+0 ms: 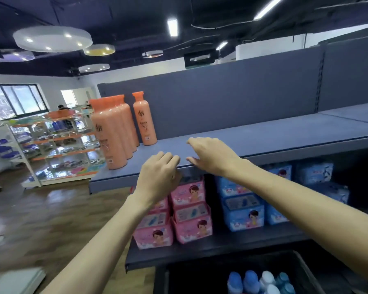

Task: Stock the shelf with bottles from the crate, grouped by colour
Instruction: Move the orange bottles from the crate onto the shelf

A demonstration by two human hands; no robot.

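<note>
Grey shelf unit (263,132) filled most of the view, its top shelf bare across the middle and right. Orange bottles (113,132) stood upright at the shelf's left end: a tight row running from the front edge back toward the rear panel, and one more orange bottle (144,119) just beside the row, near the back. Lower shelf (210,249) carried stacked pink packs (189,211) on the left and blue packs (242,211) to their right. Black crate (306,270) sat below the lower shelf at the bottom edge of view, with blue and white bottles (261,282) in it; only their caps and shoulders showed. Both forearms were bare and reached up toward the top shelf's front edge. Left hand (159,172) was at the front edge, fingers curled loosely inward, holding nothing; whether it touched the edge could not be told. Right hand (210,155) hovered just over the shelf surface near the front edge, fingers spread and relaxed, empty. The two hands were near each other, both to the right of the orange bottles and apart from them. Picture was somewhat blurred. Wooden floor (40,219) and a second rack of goods (57,149) showed at the left, well apart from the shelf.
</note>
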